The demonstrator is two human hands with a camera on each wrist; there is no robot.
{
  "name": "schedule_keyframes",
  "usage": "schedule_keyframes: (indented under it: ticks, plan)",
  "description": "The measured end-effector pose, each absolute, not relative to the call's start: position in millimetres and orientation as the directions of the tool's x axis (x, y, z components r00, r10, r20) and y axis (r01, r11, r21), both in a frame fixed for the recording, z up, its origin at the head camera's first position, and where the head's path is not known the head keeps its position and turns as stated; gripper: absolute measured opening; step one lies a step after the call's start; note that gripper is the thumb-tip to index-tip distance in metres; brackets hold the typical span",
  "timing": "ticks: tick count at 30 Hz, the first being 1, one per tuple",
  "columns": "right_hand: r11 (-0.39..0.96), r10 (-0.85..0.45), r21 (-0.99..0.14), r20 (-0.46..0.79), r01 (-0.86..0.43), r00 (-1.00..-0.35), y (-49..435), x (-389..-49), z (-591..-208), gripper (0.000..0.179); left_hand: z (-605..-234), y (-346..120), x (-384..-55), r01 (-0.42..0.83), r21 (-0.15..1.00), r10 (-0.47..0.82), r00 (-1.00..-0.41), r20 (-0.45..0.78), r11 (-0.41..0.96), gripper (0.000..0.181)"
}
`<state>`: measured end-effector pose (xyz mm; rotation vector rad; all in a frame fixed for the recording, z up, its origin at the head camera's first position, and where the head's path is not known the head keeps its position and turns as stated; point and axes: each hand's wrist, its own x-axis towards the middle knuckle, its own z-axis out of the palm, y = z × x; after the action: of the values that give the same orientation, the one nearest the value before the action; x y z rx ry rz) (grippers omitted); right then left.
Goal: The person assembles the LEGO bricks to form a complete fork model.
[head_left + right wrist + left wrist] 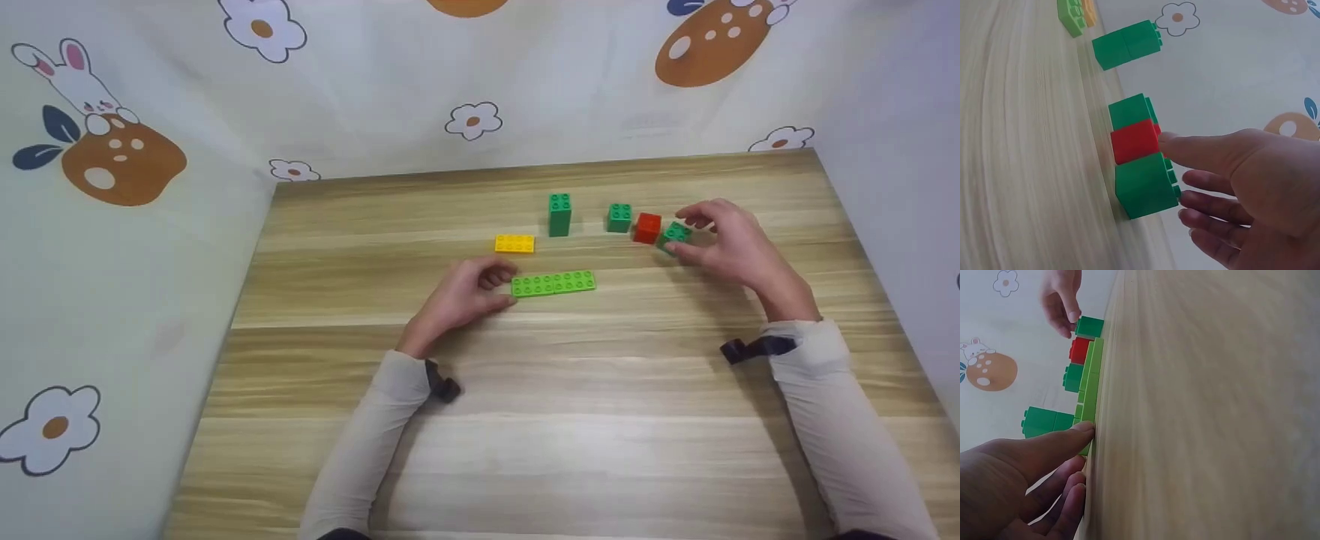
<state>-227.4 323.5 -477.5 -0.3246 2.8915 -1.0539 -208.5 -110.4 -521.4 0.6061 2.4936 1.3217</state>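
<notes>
Two light green studded bricks [553, 283] lie end to end as a long strip on the table. My left hand [469, 292] pinches the strip's left end, thumb along its near side and fingers curled behind. In the left wrist view, the thumb presses the light green side [1093, 377]. At the right, my right hand [731, 244] hovers around a small dark green brick [676, 235], fingers spread loosely. The right wrist view shows its thumb [1176, 140] over the studs, near the red brick [1134, 142]. The red brick stands between two dark green ones.
A tall dark green stack [559, 217] of two bricks stands behind the strip. Left of it lies a flat yellow brick [514, 244]. Another dark green brick [619, 217] stands left of the red one. A patterned cloth wall [375, 112] borders the wooden table [570, 420].
</notes>
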Motion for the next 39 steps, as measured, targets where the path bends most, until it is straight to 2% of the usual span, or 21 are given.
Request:
schedule_keyframes:
  ticks: [6, 18, 30, 39]
  plan:
    - [0.76, -0.2, -0.636, -0.029, -0.136, -0.979, 324.8, -229.3, -480.2, 0.051, -521.1, -110.2, -208.0, 0.245, 0.828, 0.468, -0.883, -0.024, 0.505, 0.042]
    - [0.755, -0.194, -0.64, -0.01, -0.143, -0.981, 322.7, -228.8, -481.4, 0.041, -521.7, -109.9, -207.5, 0.265, 0.816, 0.467, -0.884, -0.006, 0.513, 0.041]
    - [0.747, -0.259, -0.649, -0.082, -0.146, -0.962, 313.9, -223.0, -476.7, 0.041, -522.1, -109.0, -206.7, 0.28, 0.811, 0.474, -0.881, 0.004, 0.514, 0.04]
    - [0.652, -0.348, -0.716, 0.011, -0.251, -0.937, 298.2, -219.4, -475.7, 0.036, -522.0, -108.5, -207.4, 0.258, 0.822, 0.469, -0.883, -0.012, 0.508, 0.039]
